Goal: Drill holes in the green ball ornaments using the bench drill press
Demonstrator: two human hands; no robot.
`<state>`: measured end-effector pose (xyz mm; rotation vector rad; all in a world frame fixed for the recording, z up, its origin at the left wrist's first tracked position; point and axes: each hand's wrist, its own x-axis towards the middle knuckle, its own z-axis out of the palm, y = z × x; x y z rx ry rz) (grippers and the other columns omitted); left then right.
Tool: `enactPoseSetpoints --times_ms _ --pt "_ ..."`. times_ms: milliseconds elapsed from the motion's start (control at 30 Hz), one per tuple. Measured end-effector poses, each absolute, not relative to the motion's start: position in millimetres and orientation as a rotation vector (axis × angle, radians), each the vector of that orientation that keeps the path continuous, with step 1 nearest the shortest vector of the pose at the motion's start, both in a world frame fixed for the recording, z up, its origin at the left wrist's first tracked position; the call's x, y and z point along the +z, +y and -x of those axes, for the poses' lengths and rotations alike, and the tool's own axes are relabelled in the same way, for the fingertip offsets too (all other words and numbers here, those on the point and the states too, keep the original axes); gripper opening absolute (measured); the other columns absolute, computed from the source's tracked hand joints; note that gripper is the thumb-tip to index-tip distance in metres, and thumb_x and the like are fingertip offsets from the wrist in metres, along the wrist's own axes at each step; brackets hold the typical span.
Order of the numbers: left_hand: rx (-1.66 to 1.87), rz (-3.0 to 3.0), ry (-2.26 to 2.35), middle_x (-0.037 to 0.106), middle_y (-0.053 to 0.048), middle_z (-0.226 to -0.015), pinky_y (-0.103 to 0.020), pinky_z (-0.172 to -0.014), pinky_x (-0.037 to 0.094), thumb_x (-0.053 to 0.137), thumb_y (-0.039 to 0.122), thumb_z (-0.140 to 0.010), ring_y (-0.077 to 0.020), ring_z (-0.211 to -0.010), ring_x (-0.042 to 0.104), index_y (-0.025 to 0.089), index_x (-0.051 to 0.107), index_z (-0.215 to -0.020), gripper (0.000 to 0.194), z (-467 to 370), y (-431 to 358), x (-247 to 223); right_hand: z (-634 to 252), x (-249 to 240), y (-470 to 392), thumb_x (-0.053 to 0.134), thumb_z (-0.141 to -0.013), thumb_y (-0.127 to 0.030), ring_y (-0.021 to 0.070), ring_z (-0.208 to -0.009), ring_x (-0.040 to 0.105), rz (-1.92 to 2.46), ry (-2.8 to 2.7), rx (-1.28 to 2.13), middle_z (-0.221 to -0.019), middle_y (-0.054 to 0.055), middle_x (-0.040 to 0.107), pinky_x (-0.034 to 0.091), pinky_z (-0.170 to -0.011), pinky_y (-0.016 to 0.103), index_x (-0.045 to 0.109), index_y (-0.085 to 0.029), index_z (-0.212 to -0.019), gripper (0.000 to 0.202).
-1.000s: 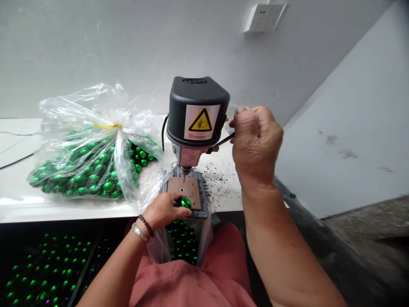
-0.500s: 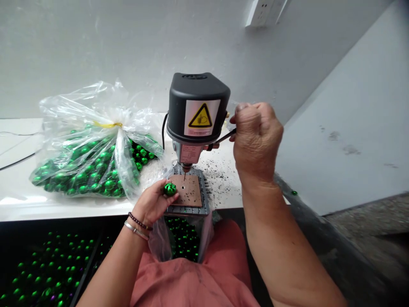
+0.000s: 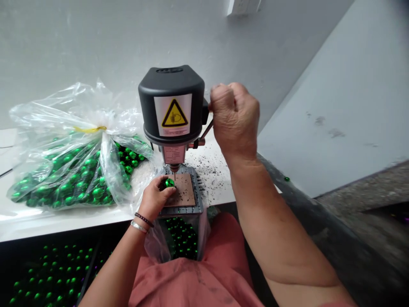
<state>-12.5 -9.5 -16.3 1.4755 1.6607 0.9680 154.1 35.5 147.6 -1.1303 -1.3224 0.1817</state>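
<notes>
Between the thumb and fingers of my left hand point(image 3: 156, 194) is a shiny green ball point(image 3: 169, 183). It is close to the drill bit point(image 3: 174, 175) of a small black drill press point(image 3: 172, 100), over the brown board point(image 3: 183, 194) on the press base. Whether the ball touches the bit or the board I cannot tell. Raised at the right of the press, my right hand point(image 3: 236, 119) is closed round the press's feed lever point(image 3: 207, 128); its fingertips are hidden behind the fist.
A clear plastic bag point(image 3: 105, 164) of green balls, tied with yellow, lies left of the press. Dark shavings point(image 3: 212, 177) litter the white table point(image 3: 108, 215). Below the base hangs an open plastic bag point(image 3: 159, 241) with green balls. More green balls point(image 3: 47, 273) fill a dark container at lower left.
The view has shifted, so the press appears further left. My left hand has turned and brought the ball closer under the drill bit. My right hand still grips the lever, now held higher.
</notes>
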Motion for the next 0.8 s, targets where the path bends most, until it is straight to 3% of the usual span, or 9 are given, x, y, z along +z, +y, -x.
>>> enactPoseSetpoints --times_ms 300,467,800 --pt "1.028 -1.768 1.632 0.065 -0.006 -0.105 -0.038 -0.098 0.039 0.070 0.018 -0.063 -0.0236 -0.103 0.057 0.021 0.066 -0.097 0.035 3 -5 -24 -156 149 41 0.041 -0.086 -0.040 0.0035 -0.059 0.035 1.130 -1.331 0.207 -0.055 -0.006 0.034 0.029 -0.061 0.021 0.042 -0.016 -0.060 0.035" --pt "1.108 -1.686 1.572 0.064 -0.008 -0.107 -0.041 -0.103 0.034 0.071 0.026 -0.065 -0.0267 -0.109 0.053 0.021 0.068 -0.094 0.029 3 -9 -26 -156 149 41 0.042 -0.085 -0.040 0.0027 -0.059 0.036 1.109 -1.326 0.233 -0.055 -0.006 0.032 0.032 -0.063 0.020 0.042 -0.015 -0.061 0.035" --pt "0.972 -1.800 1.755 0.068 -0.006 -0.095 -0.039 -0.091 0.038 0.066 0.030 -0.069 -0.0240 -0.093 0.057 0.022 0.067 -0.098 0.030 -2 -6 -27 -156 136 28 0.040 -0.084 -0.047 0.0036 -0.056 0.037 1.010 -1.339 0.182 -0.056 -0.007 0.033 0.034 -0.057 0.020 0.040 -0.017 -0.066 0.035"
